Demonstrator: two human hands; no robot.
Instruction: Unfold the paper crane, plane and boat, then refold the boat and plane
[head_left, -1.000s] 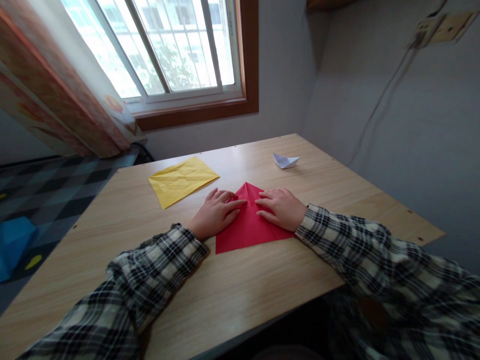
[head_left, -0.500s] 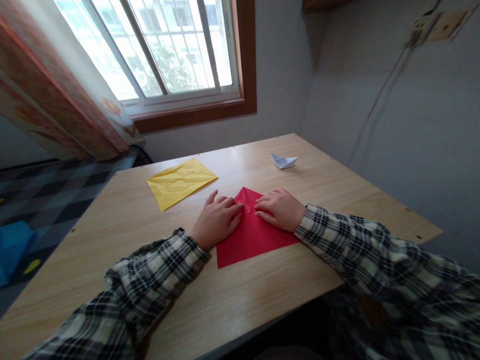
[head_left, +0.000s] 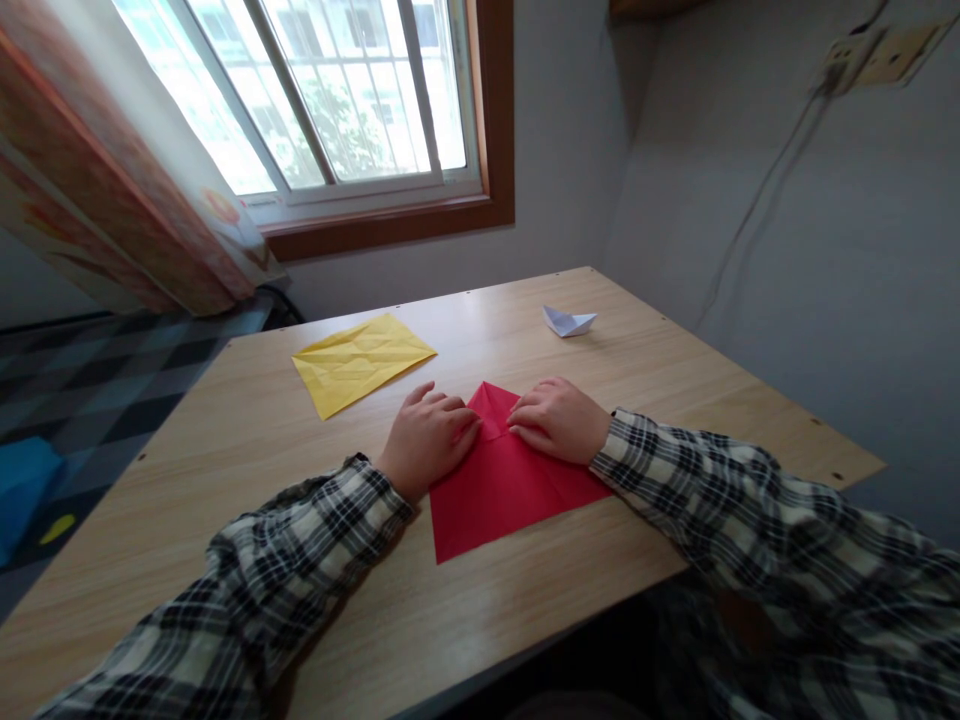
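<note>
One sheet of red paper [head_left: 510,485] lay flat on the wooden table [head_left: 525,600], near the front edge and roughly at the middle of the tabletop, its far end folded to a point. Two hands rested on that far end. The left hand [head_left: 427,440] lay palm down on the sheet's left side, fingers loosely curled with the fingertips pressing the paper; it gripped nothing. The right hand [head_left: 559,418] lay palm down on the sheet's right side, fingers likewise bent and pressing the folded flap, with nothing clasped. The fingertips of the two hands came close together over the middle of the fold, just apart. Both forearms wore checked sleeves [head_left: 300,560], two in all.

Three paper items were on the table in total. One yellow sheet [head_left: 361,360], creased and lying flat, sat beyond the left hand, near but not touching the red paper. One small white folded paper boat [head_left: 569,321] stood farther back on the right, well apart from both hands.

Behind the table, one window [head_left: 337,100] with a brown wooden frame admitted daylight; one patterned curtain [head_left: 112,200] hung at its left. One cable [head_left: 757,210] ran down the grey wall from a socket [head_left: 877,50] at upper right.
</note>
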